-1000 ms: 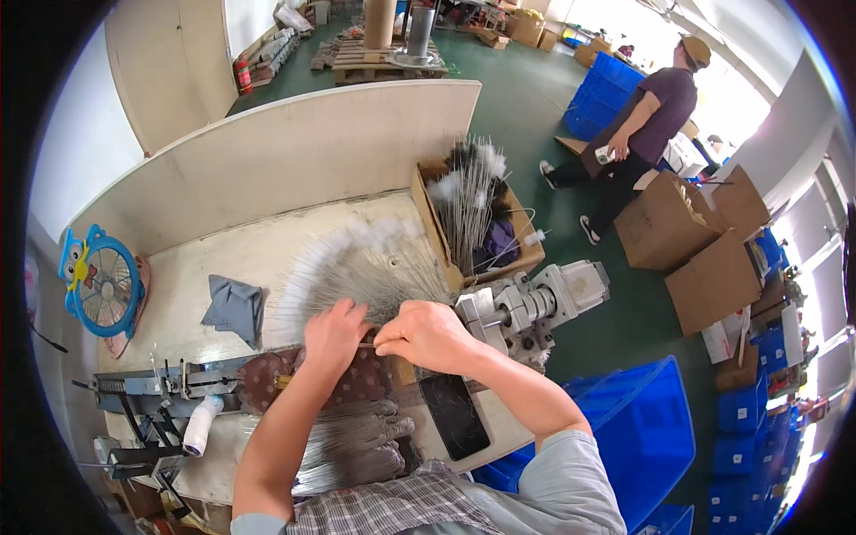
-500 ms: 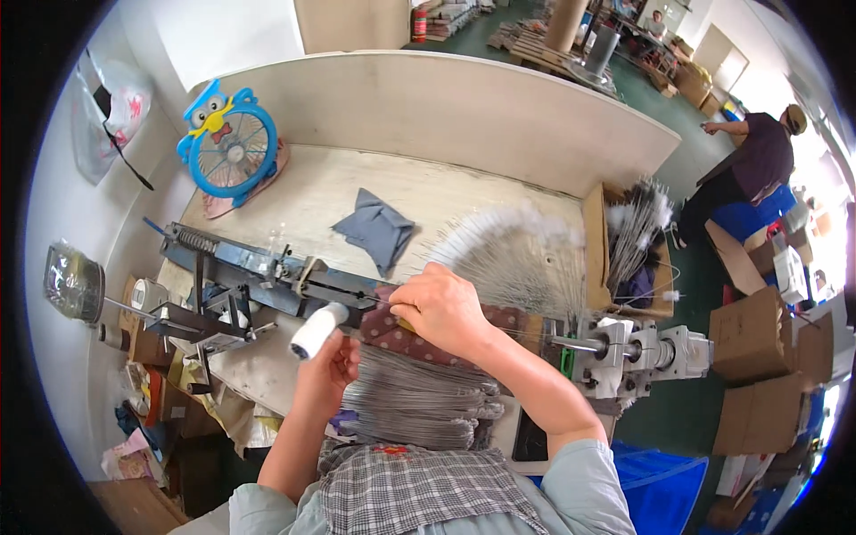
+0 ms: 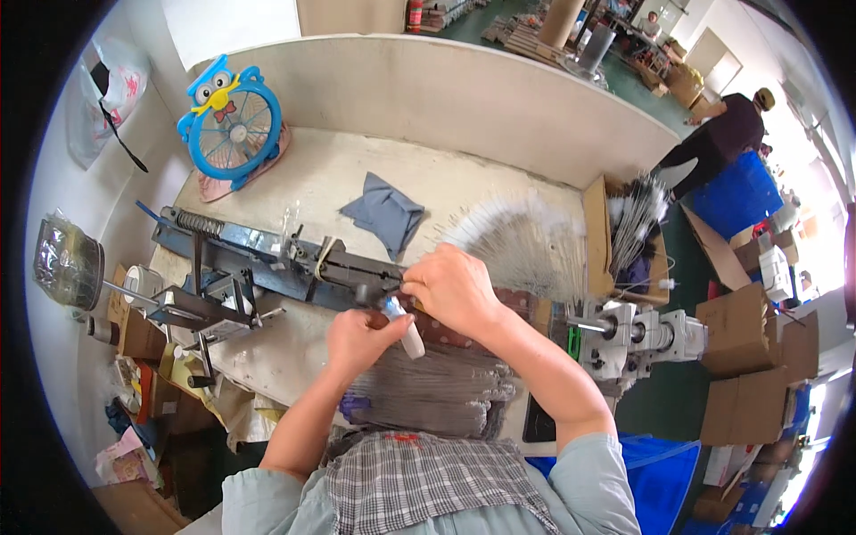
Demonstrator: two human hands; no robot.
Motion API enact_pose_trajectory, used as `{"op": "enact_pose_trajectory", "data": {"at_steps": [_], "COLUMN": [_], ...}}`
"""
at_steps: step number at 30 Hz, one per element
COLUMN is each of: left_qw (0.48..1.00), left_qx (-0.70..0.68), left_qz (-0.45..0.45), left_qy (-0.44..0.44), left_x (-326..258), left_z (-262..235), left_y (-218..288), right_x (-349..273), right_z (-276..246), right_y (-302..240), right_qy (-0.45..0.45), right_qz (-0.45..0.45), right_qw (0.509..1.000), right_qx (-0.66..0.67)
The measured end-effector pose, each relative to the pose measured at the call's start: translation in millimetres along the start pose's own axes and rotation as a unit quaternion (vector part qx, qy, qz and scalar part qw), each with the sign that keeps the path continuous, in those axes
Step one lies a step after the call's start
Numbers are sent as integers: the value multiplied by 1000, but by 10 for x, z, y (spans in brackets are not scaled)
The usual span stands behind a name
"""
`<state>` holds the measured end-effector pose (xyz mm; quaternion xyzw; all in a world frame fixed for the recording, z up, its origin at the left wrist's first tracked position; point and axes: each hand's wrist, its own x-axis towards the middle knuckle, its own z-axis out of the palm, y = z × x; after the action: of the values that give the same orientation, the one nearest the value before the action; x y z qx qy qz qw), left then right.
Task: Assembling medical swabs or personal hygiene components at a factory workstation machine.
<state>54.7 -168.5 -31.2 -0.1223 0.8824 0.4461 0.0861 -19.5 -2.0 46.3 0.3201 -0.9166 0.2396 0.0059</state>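
Observation:
My left hand (image 3: 358, 342) is closed, thumb and fingers against a white cylindrical handle (image 3: 412, 341) beside the right end of a dark metal bench machine (image 3: 343, 269). My right hand (image 3: 453, 287) pinches at that same end, its fingertips curled down; what lies between them is hidden. Under and beside the right hand runs a reddish polka-dot cloth (image 3: 441, 333). Closer to me lies a thick bundle of thin grey wires (image 3: 428, 388). Beyond the right hand, white-tipped wire brushes (image 3: 522, 236) spread out in a fan.
A grey cloth (image 3: 385, 214) and a blue cartoon-shaped fan (image 3: 234, 134) are on the table. A low panel (image 3: 464, 87) borders its far side. At the right stand a carton of wires (image 3: 599, 241) and a silver clamping machine (image 3: 637, 337). Another person (image 3: 724, 134) stands beyond.
My left hand has risen to the right and closed on the white handle, which has swung right and now tilts the other way. The right hand has shifted slightly right, still pinching.

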Motion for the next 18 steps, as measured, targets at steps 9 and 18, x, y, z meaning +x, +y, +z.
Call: {"op": "enact_pose_trajectory", "data": {"at_steps": [9, 18], "left_qw": [814, 992], "left_qx": [-580, -101], "left_qz": [-36, 79], "left_qy": [-11, -1], "left_x": [-97, -71], "left_z": [476, 182], "left_y": [192, -109], "right_x": [-889, -574], "right_z": [77, 583], "right_y": [261, 396], "right_qy": [-6, 51], "right_qz": [-4, -52], "right_qw": [999, 995], "right_qx": [40, 66]}}
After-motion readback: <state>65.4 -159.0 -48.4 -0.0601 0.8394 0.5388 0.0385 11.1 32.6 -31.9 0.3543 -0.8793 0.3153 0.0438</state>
